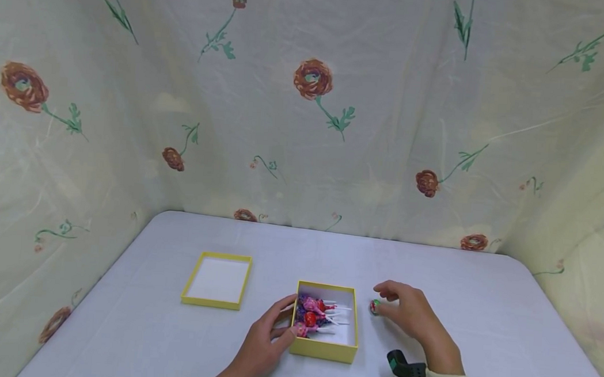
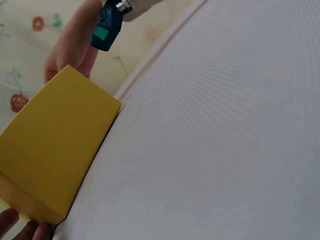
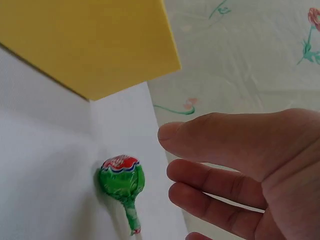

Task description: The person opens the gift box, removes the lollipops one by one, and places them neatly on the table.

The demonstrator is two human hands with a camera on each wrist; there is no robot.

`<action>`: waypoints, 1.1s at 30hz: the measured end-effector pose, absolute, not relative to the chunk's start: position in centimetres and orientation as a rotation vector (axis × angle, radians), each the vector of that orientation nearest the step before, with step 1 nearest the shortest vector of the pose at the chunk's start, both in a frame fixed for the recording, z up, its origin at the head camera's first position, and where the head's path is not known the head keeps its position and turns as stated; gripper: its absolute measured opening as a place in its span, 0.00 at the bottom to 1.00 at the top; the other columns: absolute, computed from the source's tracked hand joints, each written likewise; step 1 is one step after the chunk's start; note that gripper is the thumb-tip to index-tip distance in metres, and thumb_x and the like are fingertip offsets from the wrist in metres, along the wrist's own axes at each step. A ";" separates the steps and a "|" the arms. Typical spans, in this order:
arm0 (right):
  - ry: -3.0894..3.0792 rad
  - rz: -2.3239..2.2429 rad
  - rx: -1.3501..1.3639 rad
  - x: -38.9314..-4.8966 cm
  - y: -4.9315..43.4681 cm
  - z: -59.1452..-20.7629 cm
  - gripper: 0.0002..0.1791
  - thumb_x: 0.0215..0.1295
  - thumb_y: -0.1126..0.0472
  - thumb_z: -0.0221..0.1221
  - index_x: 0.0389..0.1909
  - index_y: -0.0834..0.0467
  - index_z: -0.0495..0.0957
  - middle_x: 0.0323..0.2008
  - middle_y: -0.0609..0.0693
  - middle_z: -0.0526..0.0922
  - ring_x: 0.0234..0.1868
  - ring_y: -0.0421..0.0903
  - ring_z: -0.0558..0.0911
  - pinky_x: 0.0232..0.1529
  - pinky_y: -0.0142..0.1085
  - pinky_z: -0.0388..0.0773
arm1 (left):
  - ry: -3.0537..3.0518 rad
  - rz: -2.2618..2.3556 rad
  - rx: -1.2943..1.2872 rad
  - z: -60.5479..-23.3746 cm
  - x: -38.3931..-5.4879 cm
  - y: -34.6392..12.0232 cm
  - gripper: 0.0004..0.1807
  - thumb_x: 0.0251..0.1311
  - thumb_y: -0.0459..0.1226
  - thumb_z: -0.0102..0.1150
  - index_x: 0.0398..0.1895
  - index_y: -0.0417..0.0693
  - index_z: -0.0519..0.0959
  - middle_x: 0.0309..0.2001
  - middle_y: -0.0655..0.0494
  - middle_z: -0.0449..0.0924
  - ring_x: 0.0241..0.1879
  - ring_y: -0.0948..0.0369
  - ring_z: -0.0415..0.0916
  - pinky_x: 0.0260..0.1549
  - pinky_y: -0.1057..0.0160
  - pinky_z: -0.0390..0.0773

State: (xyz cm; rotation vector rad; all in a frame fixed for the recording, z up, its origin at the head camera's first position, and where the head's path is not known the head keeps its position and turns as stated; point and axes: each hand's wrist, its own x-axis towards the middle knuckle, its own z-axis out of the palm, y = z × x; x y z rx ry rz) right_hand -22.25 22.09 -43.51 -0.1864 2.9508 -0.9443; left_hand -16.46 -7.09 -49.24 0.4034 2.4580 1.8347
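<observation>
The right hand (image 1: 411,311) hovers, its grip parted, just beside the green lollipop (image 3: 121,179) on the counter (image 1: 117,327); the left hand (image 1: 266,337), fingers loosely spread, rests against the left side of the yellow box (image 1: 323,350).

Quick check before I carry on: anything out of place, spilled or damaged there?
Nothing looks spilled or damaged. The one odd one out is a green-and-red wrapped lollipop, lying on the table beside the right hand, while the other lollipops lie inside the yellow box.
</observation>
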 end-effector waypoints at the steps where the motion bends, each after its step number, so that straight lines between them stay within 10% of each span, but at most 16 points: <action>1: 2.956 -0.941 -0.192 -22.2 22.0 -43.3 0.18 0.58 0.61 0.66 0.50 0.56 0.80 0.46 0.52 0.83 0.50 0.53 0.78 0.50 0.53 0.78 | 2.460 1.835 0.406 -49.2 -16.5 -7.1 0.31 0.66 0.44 0.54 0.72 0.58 0.61 0.69 0.54 0.64 0.65 0.54 0.67 0.54 0.67 0.76; 33: 3.023 -0.987 -0.537 -20.5 16.1 -41.1 0.14 0.56 0.63 0.68 0.45 0.54 0.83 0.42 0.46 0.83 0.45 0.45 0.80 0.50 0.47 0.80 | 2.434 1.887 0.472 -49.4 -16.6 -7.1 0.30 0.66 0.42 0.55 0.71 0.56 0.62 0.69 0.51 0.64 0.64 0.52 0.67 0.53 0.66 0.77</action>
